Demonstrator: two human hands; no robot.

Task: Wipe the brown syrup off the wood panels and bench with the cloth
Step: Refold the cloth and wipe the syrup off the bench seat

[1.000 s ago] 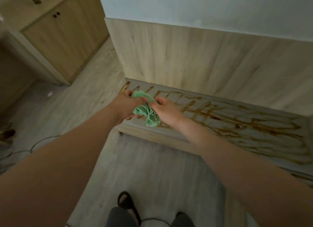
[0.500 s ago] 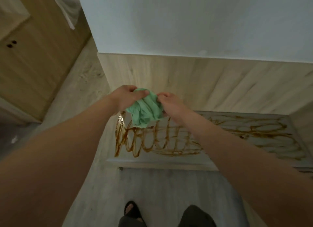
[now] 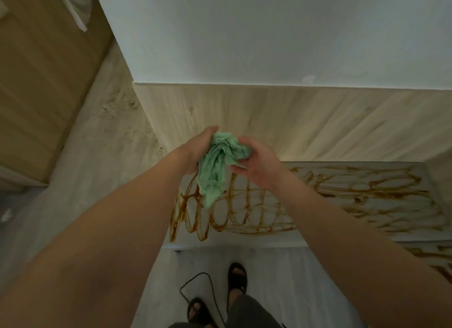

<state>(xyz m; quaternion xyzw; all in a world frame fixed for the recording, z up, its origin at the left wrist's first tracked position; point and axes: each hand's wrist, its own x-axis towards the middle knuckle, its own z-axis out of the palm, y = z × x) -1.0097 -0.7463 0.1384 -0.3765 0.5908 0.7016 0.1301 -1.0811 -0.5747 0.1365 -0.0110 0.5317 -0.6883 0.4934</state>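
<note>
A crumpled green cloth [image 3: 217,166] hangs between both hands, above the left end of the low bench [image 3: 342,239]. My left hand [image 3: 195,149] grips its upper left side and my right hand [image 3: 256,161] holds its right side, fingers curled into the fabric. Brown syrup [image 3: 234,215] loops in thick scribbles across the pale bench top, from its left edge to the far right. Behind the bench rises the light wood panel [image 3: 305,122], which looks clean where I can see it.
A white wall [image 3: 269,34] stands above the panel. A wooden cabinet [image 3: 41,88] is at the left. On the grey floor below are my sandalled feet [image 3: 234,278] and a thin black cable [image 3: 195,286].
The view has tilted further down over the bench. Both hands stayed together on the cloth, which now hangs longer, and my right hand has shifted lower on it.
</note>
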